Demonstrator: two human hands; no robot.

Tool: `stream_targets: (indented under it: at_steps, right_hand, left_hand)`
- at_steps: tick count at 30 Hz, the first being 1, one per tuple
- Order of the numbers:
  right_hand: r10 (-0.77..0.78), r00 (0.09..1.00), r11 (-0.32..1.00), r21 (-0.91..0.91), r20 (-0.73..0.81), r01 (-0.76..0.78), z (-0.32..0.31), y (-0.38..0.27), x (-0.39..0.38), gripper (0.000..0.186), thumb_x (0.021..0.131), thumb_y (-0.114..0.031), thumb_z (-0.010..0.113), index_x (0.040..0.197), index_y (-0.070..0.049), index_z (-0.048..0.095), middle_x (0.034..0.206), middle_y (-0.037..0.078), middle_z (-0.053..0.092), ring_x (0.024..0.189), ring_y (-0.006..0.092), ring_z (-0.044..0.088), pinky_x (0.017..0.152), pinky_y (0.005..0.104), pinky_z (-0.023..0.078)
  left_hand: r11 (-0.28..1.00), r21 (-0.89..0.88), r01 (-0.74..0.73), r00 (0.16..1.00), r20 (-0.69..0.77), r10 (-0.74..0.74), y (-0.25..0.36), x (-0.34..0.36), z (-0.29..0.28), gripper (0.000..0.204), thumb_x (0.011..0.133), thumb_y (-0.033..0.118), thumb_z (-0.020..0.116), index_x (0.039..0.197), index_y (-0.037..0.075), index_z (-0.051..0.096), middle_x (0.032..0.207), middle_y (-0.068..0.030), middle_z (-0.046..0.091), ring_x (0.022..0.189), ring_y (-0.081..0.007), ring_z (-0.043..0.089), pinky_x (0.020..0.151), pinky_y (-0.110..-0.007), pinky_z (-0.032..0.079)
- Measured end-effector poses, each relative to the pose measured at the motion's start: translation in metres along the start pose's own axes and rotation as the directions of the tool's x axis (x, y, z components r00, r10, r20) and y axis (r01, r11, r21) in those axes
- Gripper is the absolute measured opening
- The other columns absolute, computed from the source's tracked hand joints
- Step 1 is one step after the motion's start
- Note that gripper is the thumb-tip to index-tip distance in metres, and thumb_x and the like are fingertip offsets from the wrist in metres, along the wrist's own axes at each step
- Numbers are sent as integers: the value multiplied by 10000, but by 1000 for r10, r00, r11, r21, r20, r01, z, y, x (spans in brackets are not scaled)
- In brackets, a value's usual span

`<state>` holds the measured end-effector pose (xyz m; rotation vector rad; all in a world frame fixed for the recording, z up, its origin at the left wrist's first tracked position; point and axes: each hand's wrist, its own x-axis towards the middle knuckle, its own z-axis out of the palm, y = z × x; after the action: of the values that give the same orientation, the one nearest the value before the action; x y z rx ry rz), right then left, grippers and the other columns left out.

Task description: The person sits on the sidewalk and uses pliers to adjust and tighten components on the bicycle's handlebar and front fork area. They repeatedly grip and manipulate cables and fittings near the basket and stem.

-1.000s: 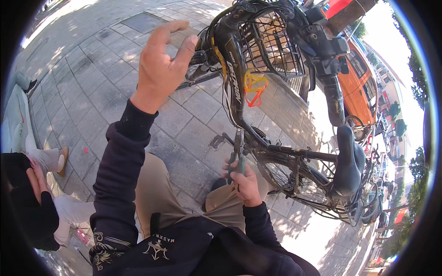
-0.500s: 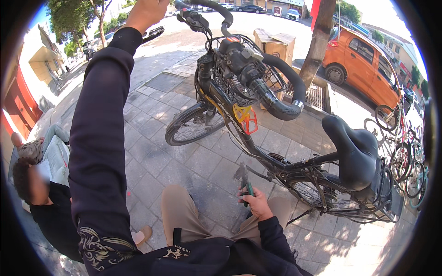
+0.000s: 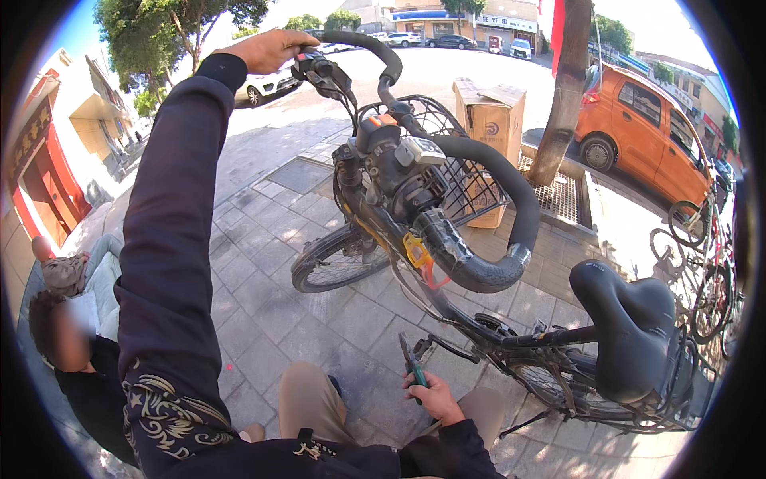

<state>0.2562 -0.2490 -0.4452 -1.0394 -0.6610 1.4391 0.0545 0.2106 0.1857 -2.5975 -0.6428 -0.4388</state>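
Note:
A black bicycle (image 3: 471, 311) stands in front of me with its handlebar turned. Up at the left, my left hand (image 3: 267, 50) is closed at the left end of its curved handlebar (image 3: 386, 56), next to the brake lever; some fingers are hidden. Low in front of my knees, my right hand (image 3: 435, 397) grips pliers with green handles (image 3: 416, 371), their dark jaws pointing up and away from me. The pliers are near the crank but seem apart from it. A yellow and orange bottle cage (image 3: 419, 254) is on the frame, and a wire basket (image 3: 471, 172) is at the front.
The bicycle's black saddle (image 3: 626, 327) is to my right. Behind the basket are a cardboard box (image 3: 488, 120) and a tree trunk (image 3: 562, 104). An orange car (image 3: 646, 120) is parked beyond. More bicycles (image 3: 710, 287) stand at far right. A seated person (image 3: 88, 391) is close on my left.
The view has tilted up, so the handlebar shows lower and larger. My left hand has come fully into view at the handlebar's end. My right hand keeps hold of the pliers, now turned slightly.

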Motion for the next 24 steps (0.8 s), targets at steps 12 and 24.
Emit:
stream_targets:
  at_steps: [12, 24]
  right_hand:
    - [58, 996, 998, -39, 74, -55, 3, 6, 20, 233, 906, 44, 638, 1131, 4, 688, 1334, 140, 647, 1023, 201, 686, 813, 355, 617]
    - [-31, 999, 993, -115, 33, 34, 31, -22, -14, 365, 908, 45, 638, 1265, -10, 690, 1168, 68, 715, 1048, 168, 682, 878, 327, 579]
  left_hand:
    - [999, 45, 16, 999, -37, -14, 31, -107, -56, 366, 964, 246, 789, 1287, 78, 749, 1170, -153, 730, 1145, -335, 684, 1003, -453, 542]
    - [964, 57, 261, 923, -307, -232, 91, -251, -57, 378, 982, 294, 765, 1302, 96, 730, 1215, -124, 710, 1117, -290, 667, 993, -408, 516]
